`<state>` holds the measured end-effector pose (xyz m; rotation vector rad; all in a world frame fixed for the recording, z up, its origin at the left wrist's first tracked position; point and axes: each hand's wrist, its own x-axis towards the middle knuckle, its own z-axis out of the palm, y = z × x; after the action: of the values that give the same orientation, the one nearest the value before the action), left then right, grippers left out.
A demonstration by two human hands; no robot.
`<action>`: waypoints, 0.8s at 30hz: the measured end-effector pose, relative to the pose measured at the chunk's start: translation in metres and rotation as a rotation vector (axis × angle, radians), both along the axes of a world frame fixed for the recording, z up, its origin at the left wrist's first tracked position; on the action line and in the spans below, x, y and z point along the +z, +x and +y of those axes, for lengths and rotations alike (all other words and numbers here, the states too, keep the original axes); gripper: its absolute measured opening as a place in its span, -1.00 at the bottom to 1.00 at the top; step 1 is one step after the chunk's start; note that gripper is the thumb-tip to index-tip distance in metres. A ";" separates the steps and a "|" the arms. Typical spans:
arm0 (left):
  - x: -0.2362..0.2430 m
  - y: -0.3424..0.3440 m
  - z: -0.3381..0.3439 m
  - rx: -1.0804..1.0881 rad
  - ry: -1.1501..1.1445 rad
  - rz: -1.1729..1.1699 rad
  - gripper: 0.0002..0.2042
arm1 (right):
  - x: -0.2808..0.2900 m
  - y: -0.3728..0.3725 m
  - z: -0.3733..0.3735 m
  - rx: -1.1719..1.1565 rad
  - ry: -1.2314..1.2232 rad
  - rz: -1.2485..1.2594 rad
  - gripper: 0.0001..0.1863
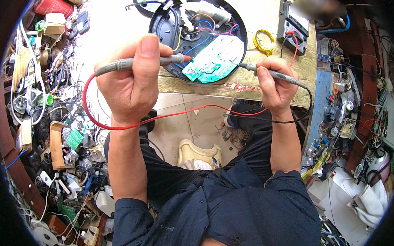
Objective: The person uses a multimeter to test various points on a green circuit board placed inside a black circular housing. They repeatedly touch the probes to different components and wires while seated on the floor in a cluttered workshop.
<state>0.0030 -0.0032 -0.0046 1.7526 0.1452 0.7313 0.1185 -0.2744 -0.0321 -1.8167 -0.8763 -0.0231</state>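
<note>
My left hand point(130, 87) is closed around a grey test probe with a red lead point(116, 66), its tip at the left edge of a circuit board point(217, 58). A second grey probe, on a black lead point(276, 75), is pinched in my right hand point(277, 89); its tip points at the board's right edge. Whether either tip touches the board, I cannot tell. The green and white board lies tilted over a round black appliance housing point(163, 36). Inside the housing are a white cylindrical part point(208, 10) and red, blue and yellow wires.
A black multimeter point(294, 28) and a yellow-rimmed magnifier point(263, 41) lie right of the housing on the wooden table point(185, 86). The red lead point(197, 107) loops across between my arms. Heaped electronic parts point(73, 139) flank me on both sides. A cream stool point(198, 153) stands below.
</note>
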 end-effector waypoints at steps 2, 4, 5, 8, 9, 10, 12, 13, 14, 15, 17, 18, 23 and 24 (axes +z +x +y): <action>-0.001 -0.001 0.000 -0.001 -0.011 0.008 -0.55 | 0.001 -0.001 -0.001 0.007 -0.041 -0.004 -0.93; 0.001 0.001 -0.003 -0.006 -0.031 -0.011 -0.55 | 0.002 -0.003 0.001 0.010 -0.035 -0.026 -0.93; 0.002 0.002 -0.004 -0.009 -0.041 -0.020 -0.56 | 0.003 -0.003 0.003 0.012 -0.031 -0.038 -0.92; 0.000 0.002 -0.002 -0.032 -0.026 -0.016 -0.55 | 0.004 -0.003 0.003 0.014 -0.034 -0.013 -0.93; 0.001 0.003 -0.002 -0.035 -0.026 -0.013 -0.55 | 0.003 -0.003 0.003 0.012 -0.036 -0.021 -0.93; 0.002 0.003 -0.003 -0.038 -0.025 -0.011 -0.54 | 0.003 -0.003 0.003 0.011 -0.038 -0.029 -0.93; 0.003 0.003 -0.004 -0.040 -0.022 -0.003 -0.54 | 0.003 -0.002 0.003 0.012 -0.041 -0.038 -0.93; 0.003 0.003 -0.003 -0.039 -0.018 0.002 -0.53 | 0.003 -0.002 0.003 0.014 -0.042 -0.039 -0.93; 0.003 0.003 -0.003 -0.037 -0.015 0.006 -0.53 | 0.004 -0.002 0.004 0.017 -0.043 -0.040 -0.93; 0.004 0.003 -0.003 -0.037 -0.011 0.002 -0.53 | 0.003 -0.002 0.004 0.027 -0.033 -0.051 -0.92; 0.005 0.004 -0.005 -0.035 -0.001 -0.009 -0.53 | 0.003 0.000 0.005 0.046 -0.013 -0.074 -0.92; 0.005 0.005 -0.005 -0.033 -0.006 -0.005 -0.53 | 0.002 0.001 0.005 0.047 -0.003 -0.102 -0.90; 0.007 0.003 -0.005 -0.011 -0.020 0.013 -0.54 | 0.014 -0.011 0.006 -0.242 0.263 -0.081 -0.70; 0.006 0.004 -0.005 -0.015 -0.029 0.008 -0.54 | 0.035 -0.020 0.014 -0.312 0.472 -0.059 -0.60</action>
<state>0.0067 -0.0081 0.0017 1.7280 0.1474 0.7082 0.0984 -0.2607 0.0026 -1.4915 -0.5593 -0.4473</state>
